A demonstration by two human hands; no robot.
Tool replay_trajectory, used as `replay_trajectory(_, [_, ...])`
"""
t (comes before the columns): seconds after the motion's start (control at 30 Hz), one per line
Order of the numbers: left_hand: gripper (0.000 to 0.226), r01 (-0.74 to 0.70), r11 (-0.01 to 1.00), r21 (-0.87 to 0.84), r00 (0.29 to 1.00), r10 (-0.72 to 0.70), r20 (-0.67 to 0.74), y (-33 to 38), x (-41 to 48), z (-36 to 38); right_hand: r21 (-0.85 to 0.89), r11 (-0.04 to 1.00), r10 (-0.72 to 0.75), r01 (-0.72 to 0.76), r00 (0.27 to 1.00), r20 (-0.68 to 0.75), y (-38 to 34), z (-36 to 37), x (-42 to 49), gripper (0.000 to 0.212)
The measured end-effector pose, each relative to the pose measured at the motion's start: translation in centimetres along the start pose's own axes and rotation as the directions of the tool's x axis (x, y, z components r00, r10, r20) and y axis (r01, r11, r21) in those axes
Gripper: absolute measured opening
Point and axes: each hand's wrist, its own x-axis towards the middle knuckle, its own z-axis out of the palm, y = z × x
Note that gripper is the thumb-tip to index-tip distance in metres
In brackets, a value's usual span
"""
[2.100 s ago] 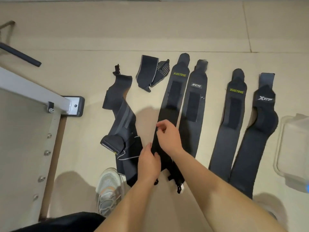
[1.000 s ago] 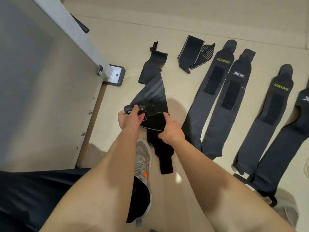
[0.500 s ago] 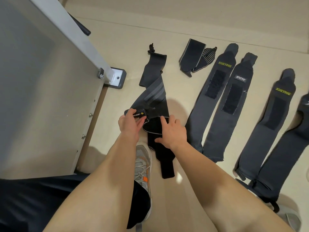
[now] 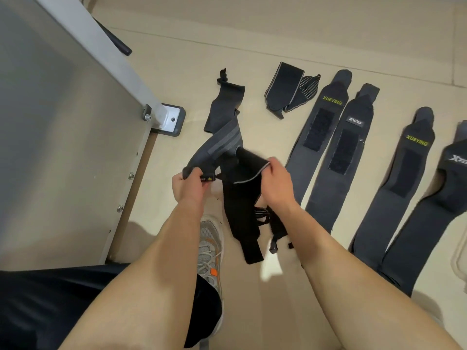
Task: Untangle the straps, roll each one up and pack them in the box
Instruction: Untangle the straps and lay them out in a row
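1. I'm holding the tangled straps (image 4: 235, 178) up off the floor (image 4: 252, 41), just ahead of my shoe (image 4: 209, 238). My left hand (image 4: 188, 184) is gripping the labelled end and my right hand (image 4: 276, 178) is pinching a grey-trimmed edge.
2. Four long straps (image 4: 321, 137) are lying flat to the right. None are looking rolled or packed.
3. The box (image 4: 460, 258) is barely showing at the right edge.
4. The metal frame foot (image 4: 168, 120) is crowding my left, and the floor is opening up ahead.

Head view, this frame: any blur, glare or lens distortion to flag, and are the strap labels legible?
Head view: soft, even light, no harsh glare, faint shadows on the floor. Head view: wide-angle stretch enlarges the forearms near the bottom edge. Head view: the XUEYING label reads sharply; the tag on the tangled strap in the left hand is slightly smeared.
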Motion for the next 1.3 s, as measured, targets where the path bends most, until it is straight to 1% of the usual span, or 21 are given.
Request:
replay_trajectory(0.1, [0.041,-0.072,0.924,0.375,0.995,0.093,-0.038,-1.3,-0.8,-0.2,0.385,0.917,0.136,-0.106,0.989,-0.053,-1.9,-2.8,-0.7,0.026])
replay_trajectory(0.17, [0.045,-0.114,0.809,0.577,0.988,0.153,-0.019,-1.4,-1.8,-0.2,0.498,0.851,0.206,-0.166,0.978,-0.025,-3.2,-4.3,-1.1,0.026])
replay_trajectory(0.23, [0.041,-0.203,0.716,0.667,0.958,0.285,-0.015,-1.1,-3.4,0.0,0.606,0.759,0.283,-0.241,0.959,0.026,-4.6,-5.6,-1.9,0.022])
replay_trajectory(0.3, [0.028,-0.351,0.678,0.645,0.905,0.424,0.047,0.2,-5.5,0.6,0.622,0.741,0.278,-0.252,0.959,0.057,-5.9,-6.9,-2.7,0.02])
replay_trajectory(0.37, [0.023,-0.386,0.816,0.43,0.922,0.328,0.204,2.3,-8.1,1.9,0.599,0.78,0.196,-0.183,0.98,0.045,-7.3,-8.2,-3.8,0.023])
replay_trajectory(0.4, [0.031,-0.246,0.927,0.285,0.948,0.169,0.269,3.6,-9.6,2.7,0.597,0.789,0.154,-0.145,0.987,0.036,-7.8,-9.1,-4.5,0.025])
replay_trajectory(0.43, [0.035,-0.079,0.986,0.144,0.939,0.025,0.342,4.8,-10.9,3.3,0.597,0.794,0.116,-0.112,0.993,0.032,-8.4,-10.0,-5.1,0.026])
replay_trajectory(0.47, [0.031,0.005,0.998,0.056,0.905,-0.029,0.424,5.9,-12.4,3.7,0.597,0.798,0.083,-0.083,0.996,0.028,-8.9,-10.9,-5.9,0.026])
replay_trajectory(0.5, [0.028,0.009,1.0,0.017,0.856,-0.017,0.517,6.7,-13.7,3.9,0.59,0.805,0.06,-0.062,0.998,0.023,-9.2,-11.9,-6.3,0.027])
replay_trajectory(0.6, [0.051,-0.091,0.994,0.064,0.714,0.02,0.7,8.4,-17.0,4.0,0.575,0.818,0.046,-0.03,0.999,-0.014,-10.2,-15.0,-7.5,0.024])
replay_trajectory(0.63, [0.052,-0.1,0.992,0.071,0.67,0.015,0.742,9.0,-17.9,3.9,0.581,0.813,0.033,-0.017,0.999,-0.017,-10.5,-16.0,-7.9,0.021])
replay_trajectory(0.7, [0.036,-0.228,0.964,0.139,0.598,0.026,0.801,9.7,-19.3,3.9,0.572,0.82,0.0,0.014,1.0,-0.024,-10.9,-17.6,-8.7,0.014])
replay_trajectory(0.77, [0.028,-0.415,0.882,0.224,0.597,0.078,0.798,9.9,-20.3,4.2,0.529,0.848,-0.01,0.038,0.998,-0.056,-10.8,-18.7,-8.9,0.013])
replay_trajectory(0.87, [0.031,-0.494,0.82,0.29,0.676,0.152,0.721,10.1,-21.7,4.3,0.453,0.887,-0.034,0.085,0.992,-0.118,-10.2,-19.8,-9.0,0.01])
replay_trajectory(0.97, [0.016,-0.383,0.878,0.286,0.7,0.073,0.711,11.2,-22.9,3.9,0.169,0.968,-0.14,0.184,0.96,-0.242,-9.2,-20.8,-9.5,0.01])
replay_trajectory(1.0, [0.01,-0.274,0.932,0.236,0.677,0.013,0.736,11.6,-23.3,3.7,0.04,0.982,-0.174,0.187,0.961,-0.216,-8.6,-21.3,-9.6,0.015])
replay_trajectory(1.07, [0.013,-0.045,0.991,0.127,0.603,-0.074,0.794,12.3,-23.8,3.4,-0.113,0.978,-0.175,0.173,0.985,-0.008,-7.5,-22.1,-10.3,0.028])
replay_trajectory(1.13, [0.017,0.081,0.993,0.082,0.56,-0.113,0.821,12.6,-24.3,3.5,-0.074,0.991,-0.088,0.112,0.96,0.266,-6.6,-22.8,-11.1,0.013])
replay_trajectory(1.17, [0.02,0.117,0.991,0.068,0.542,-0.121,0.832,12.5,-24.5,3.6,-0.002,0.997,-0.072,0.078,0.931,0.357,-6.4,-23.0,-11.6,0.017])
replay_trajectory(1.23, [0.025,0.177,0.983,0.054,0.485,-0.135,0.864,12.1,-24.9,3.9,0.166,0.979,-0.175,0.119,0.908,0.382,-6.3,-23.1,-12.0,0.05])
replay_trajectory(1.3, [0.034,0.242,0.969,0.054,0.414,-0.153,0.897,11.4,-25.0,4.1,0.332,0.924,-0.301,0.192,0.899,0.317,-7.2,-22.9,-12.3,0.054])
